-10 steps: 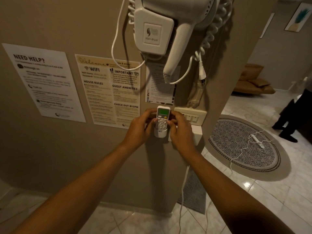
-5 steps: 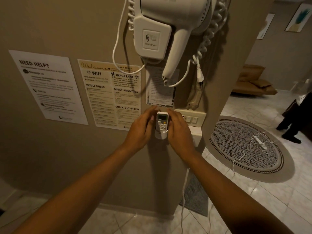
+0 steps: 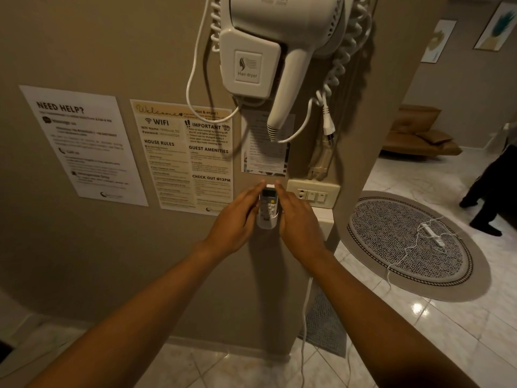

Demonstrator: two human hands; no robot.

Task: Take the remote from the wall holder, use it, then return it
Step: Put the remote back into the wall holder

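A small white remote (image 3: 268,201) with a grey screen and a yellow button sits upright in its white wall holder (image 3: 267,223) on the beige wall, below the hair dryer. My left hand (image 3: 237,217) lies flat against the remote's left side. My right hand (image 3: 296,217) lies against its right side. The fingers of both hands are stretched straight, with the tips reaching just past the remote's top. Neither hand curls around it. The holder's sides are hidden behind my fingers.
A white wall-mounted hair dryer (image 3: 279,51) with a coiled cord hangs above. A switch plate (image 3: 313,193) sits right of the remote. Paper notices (image 3: 181,155) cover the wall to the left. On the floor at right lie a round rug (image 3: 414,245) and white cables; a person's dark legs (image 3: 492,191) stand beyond.
The remote has slid down into the holder, so less of it shows above. My fingers have straightened from a curled grip to lying flat beside it.
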